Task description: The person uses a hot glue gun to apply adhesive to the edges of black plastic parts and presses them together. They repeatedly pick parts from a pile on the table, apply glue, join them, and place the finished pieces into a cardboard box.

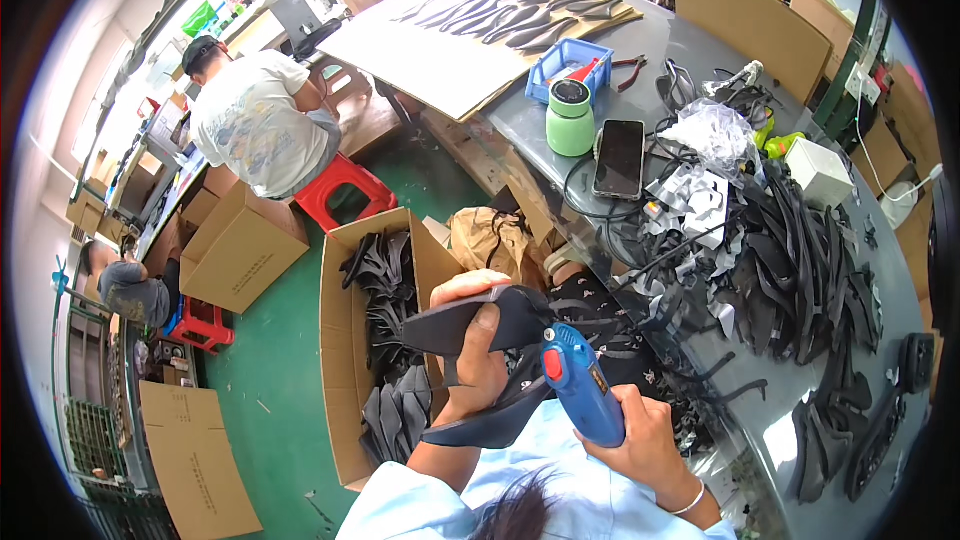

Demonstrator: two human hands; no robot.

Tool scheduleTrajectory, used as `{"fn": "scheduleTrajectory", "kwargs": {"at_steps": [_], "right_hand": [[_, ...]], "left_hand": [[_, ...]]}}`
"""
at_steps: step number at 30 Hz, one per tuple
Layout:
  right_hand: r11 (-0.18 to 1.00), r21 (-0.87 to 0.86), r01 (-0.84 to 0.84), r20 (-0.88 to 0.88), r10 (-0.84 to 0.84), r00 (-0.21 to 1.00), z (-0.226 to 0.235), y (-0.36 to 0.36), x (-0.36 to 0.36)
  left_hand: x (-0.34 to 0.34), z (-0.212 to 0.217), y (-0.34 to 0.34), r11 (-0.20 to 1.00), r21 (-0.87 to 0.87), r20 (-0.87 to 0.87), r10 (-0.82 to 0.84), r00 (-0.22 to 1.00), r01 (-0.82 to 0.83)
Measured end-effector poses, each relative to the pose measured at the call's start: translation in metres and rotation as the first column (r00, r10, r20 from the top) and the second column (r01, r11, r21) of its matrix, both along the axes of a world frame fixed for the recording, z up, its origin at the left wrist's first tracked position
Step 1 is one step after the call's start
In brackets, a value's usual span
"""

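Note:
My left hand (482,365) is closed round a black curved padded piece (450,326), its thumb lying over the upper pad. A second black pad (490,426) hangs just below that hand; whether both are one piece I cannot tell. In my right hand (645,440) is a blue hand-held tool (590,400) with a red button, like a small gas torch. Its nose points up and away from me, close to the right end of the upper pad. No flame can be made out. Below the left hand, an open cardboard box (343,380) holds many similar black pieces.
A metal table (745,395) on my right bears a heap of black pieces (800,260), a phone (619,160), a green bottle (570,120), a blue basket (545,70) and scraps. Rows of black pieces (520,15) lie on a board. One person (262,120) sits on a red stool (345,185).

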State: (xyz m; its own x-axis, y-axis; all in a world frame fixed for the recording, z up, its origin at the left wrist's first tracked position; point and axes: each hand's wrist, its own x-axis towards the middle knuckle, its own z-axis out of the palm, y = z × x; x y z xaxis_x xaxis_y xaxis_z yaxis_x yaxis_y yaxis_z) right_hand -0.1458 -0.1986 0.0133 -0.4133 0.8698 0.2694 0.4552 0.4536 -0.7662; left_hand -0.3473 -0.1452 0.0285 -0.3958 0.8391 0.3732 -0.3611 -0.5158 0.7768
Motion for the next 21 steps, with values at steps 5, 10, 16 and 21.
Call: {"fn": "scheduleTrajectory", "kwargs": {"at_steps": [5,10,16,21], "right_hand": [[1.000,-0.005,-0.008,0.006,0.008,1.000,0.005,0.001,-0.001],[1.000,-0.005,0.011,0.008,-0.011,1.000,0.006,0.001,-0.003],[0.990,0.136,0.037,0.109,-0.052,0.993,0.010,0.000,-0.003],[0.974,0.222,0.042,0.170,-0.081,0.982,0.010,-0.002,-0.003]], "left_hand": [[0.006,-0.004,-0.005,1.000,-0.011,-0.120,0.027,0.992,-0.028],[0.013,-0.003,-0.009,0.998,-0.059,-0.089,0.022,0.996,-0.027],[0.012,0.009,-0.017,0.978,-0.205,-0.077,-0.044,0.996,0.028],[-0.003,0.025,-0.019,0.922,-0.348,-0.179,-0.242,0.954,0.169]]}}
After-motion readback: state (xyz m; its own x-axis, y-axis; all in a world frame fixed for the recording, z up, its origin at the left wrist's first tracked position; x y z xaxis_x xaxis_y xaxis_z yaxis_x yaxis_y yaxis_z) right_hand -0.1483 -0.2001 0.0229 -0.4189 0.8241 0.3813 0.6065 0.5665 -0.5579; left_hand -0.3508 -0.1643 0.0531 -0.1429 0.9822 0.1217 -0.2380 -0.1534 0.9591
